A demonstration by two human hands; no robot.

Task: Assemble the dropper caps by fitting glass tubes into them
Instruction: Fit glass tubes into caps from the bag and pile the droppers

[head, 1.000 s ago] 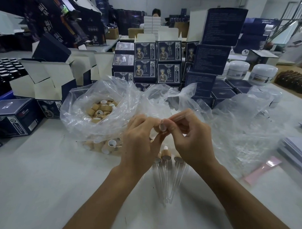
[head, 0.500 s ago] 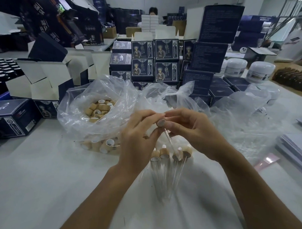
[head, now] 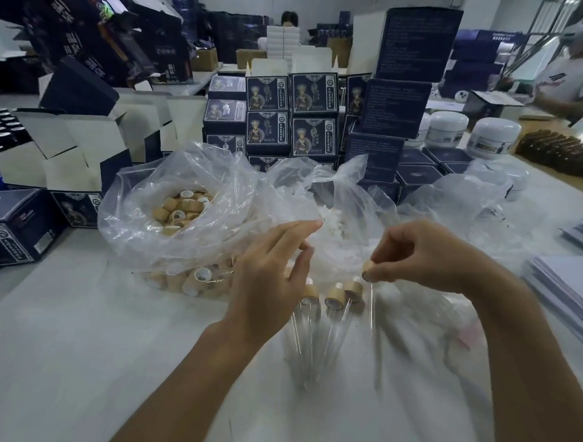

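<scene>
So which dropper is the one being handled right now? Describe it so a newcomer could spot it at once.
Start at the clear plastic bag of wooden caps left of centre, then drop to the row of finished droppers lying on the white table. Just right of that row, the right hand pinches one dropper by its wooden cap, its glass tube hanging down: the only one lifted rather than lying flat.

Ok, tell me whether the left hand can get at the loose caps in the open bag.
Probably yes: the left hand is free, the bag gapes open beside it, and the caps lie uncovered.
</scene>
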